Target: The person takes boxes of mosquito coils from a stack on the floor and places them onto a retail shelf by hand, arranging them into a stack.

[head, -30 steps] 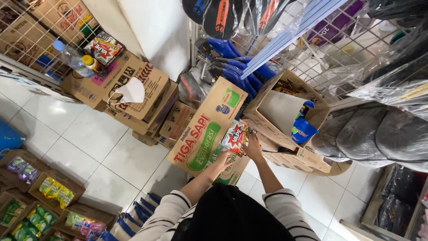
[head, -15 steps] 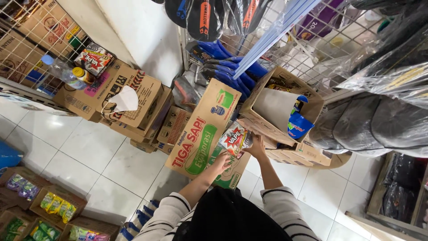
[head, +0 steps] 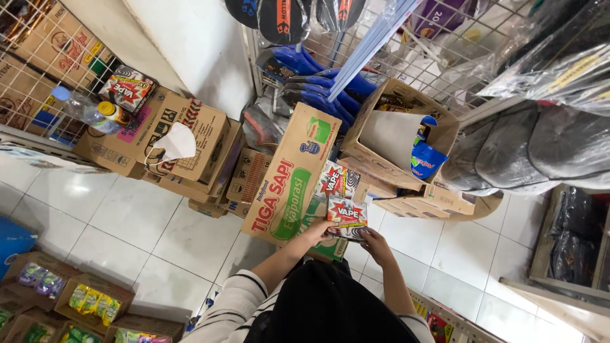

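Observation:
Both my hands hold one small flat red, white and black box (head: 347,215) in front of me. My left hand (head: 316,233) grips its lower left corner and my right hand (head: 376,244) grips its lower right. A second box of the same kind (head: 335,181) lies just beyond it, on top of a long brown carton with red and green print (head: 286,187). My striped sleeves and dark clothing fill the bottom of the head view.
An open carton (head: 387,136) with a blue packet (head: 424,159) stands to the right. Stacked brown cartons (head: 190,136) at left carry a white face mask (head: 175,143) and another flat box (head: 127,90). Blue gloves (head: 314,76) hang on a wire rack. Trays of snack packets (head: 89,298) sit lower left.
My hands have drawn one flat box back toward me, off the carton, leaving the second box lying there. The view has shifted slightly.

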